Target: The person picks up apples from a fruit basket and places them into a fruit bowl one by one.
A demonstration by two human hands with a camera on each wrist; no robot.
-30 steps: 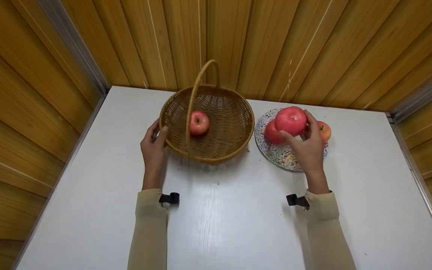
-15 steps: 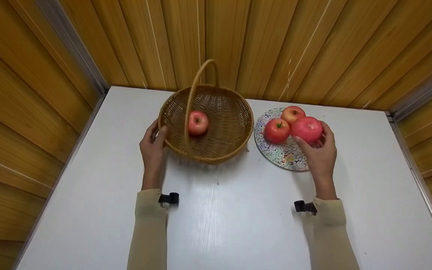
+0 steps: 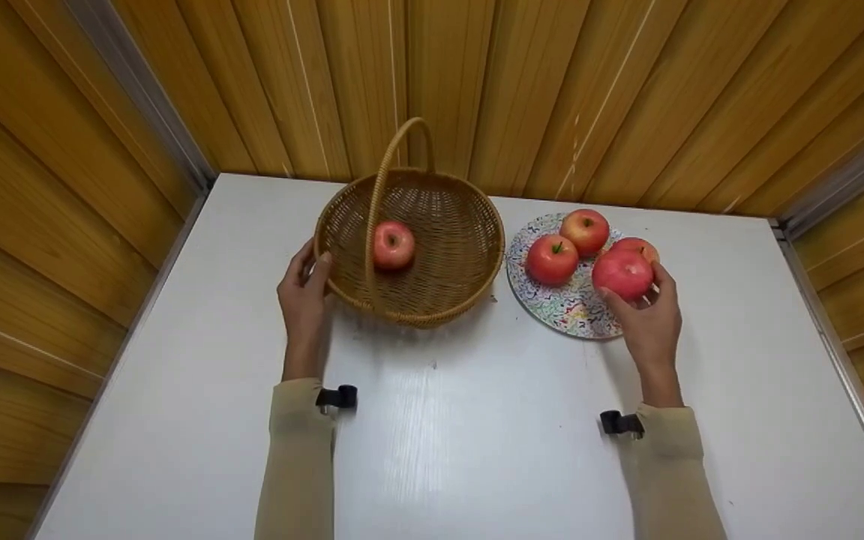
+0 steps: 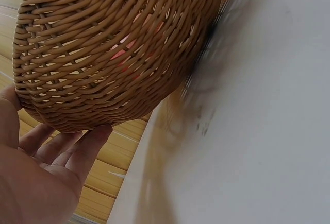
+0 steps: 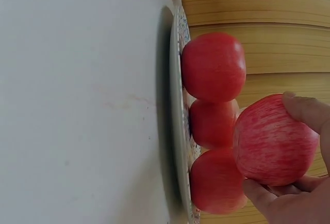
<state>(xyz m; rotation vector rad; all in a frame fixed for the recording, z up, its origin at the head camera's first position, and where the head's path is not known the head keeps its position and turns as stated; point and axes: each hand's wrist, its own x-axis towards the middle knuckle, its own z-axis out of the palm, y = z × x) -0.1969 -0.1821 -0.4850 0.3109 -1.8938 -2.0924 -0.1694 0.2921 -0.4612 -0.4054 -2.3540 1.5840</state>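
Note:
My left hand (image 3: pixel 303 300) holds the side of a wicker basket (image 3: pixel 451 240), thumb at the rim and fingers against the outer weave (image 4: pixel 93 69). One red apple (image 3: pixel 394 246) lies inside, left of the middle, beside the arched handle. In my right hand (image 3: pixel 651 319) is a pinkish-red apple (image 3: pixel 623 274), gripped between thumb and fingers. The right wrist view shows this apple (image 5: pixel 276 141) raised above three others on a round patterned plate (image 3: pixel 563 304). Those are a red apple (image 3: pixel 550 259), a yellowish-red apple (image 3: pixel 586 231) and an apple (image 3: pixel 640 247) partly hidden behind the held one.
The basket and plate stand side by side near the back of a white table (image 3: pixel 432 420). Wood-slat panels (image 3: pixel 447 82) rise behind the table and along both sides. The basket's handle (image 3: pixel 381 195) arches high over its left part.
My right hand has moved right and toward me with its apple, from over the plate's back to its right side, uncovering the apples behind. My left hand stays at the basket's side.

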